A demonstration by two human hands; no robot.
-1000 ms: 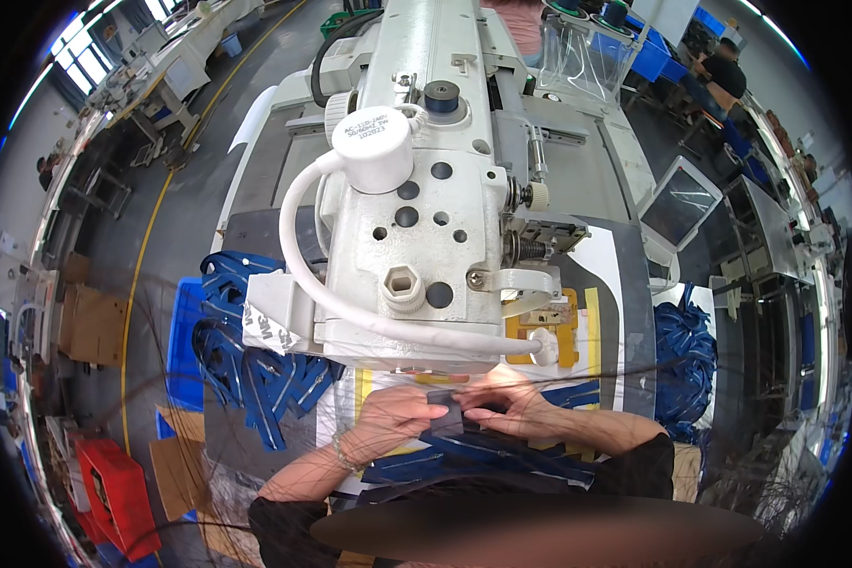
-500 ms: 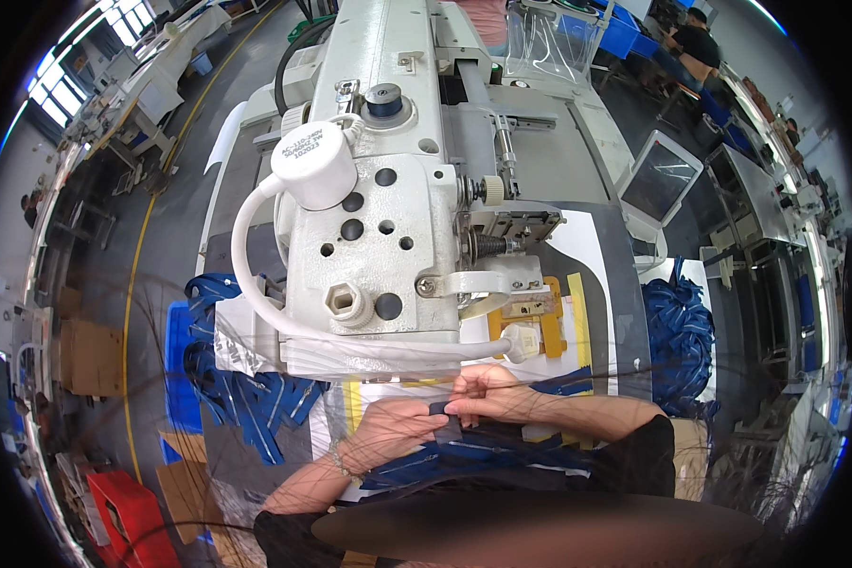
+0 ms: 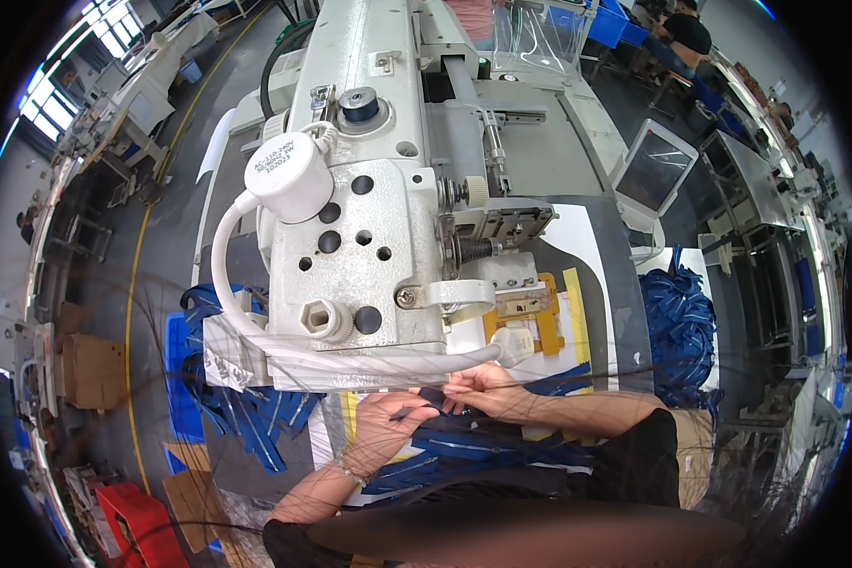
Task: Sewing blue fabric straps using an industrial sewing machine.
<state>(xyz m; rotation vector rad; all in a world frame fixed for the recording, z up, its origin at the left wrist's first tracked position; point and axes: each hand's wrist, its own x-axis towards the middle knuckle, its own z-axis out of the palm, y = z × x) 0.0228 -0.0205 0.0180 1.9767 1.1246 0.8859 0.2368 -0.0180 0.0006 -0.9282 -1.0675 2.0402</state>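
One left hand (image 3: pixel 381 424), one right hand (image 3: pixel 492 391), fingers (image 3: pixel 423 414) pinched nearly together on a dark strip (image 3: pixel 433 396)

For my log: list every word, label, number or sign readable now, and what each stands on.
White cylinder on the white machine: a few lines of dark print, not copied here.
Silvery block: any marks too blurred to read.
Tilted screen: nothing readable.
Dark strip between left hand and right hand: no print readable.

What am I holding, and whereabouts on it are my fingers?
A dark cloth-like strip, held by the left hand and right hand, part showing between them; which edges they grip can't be told.
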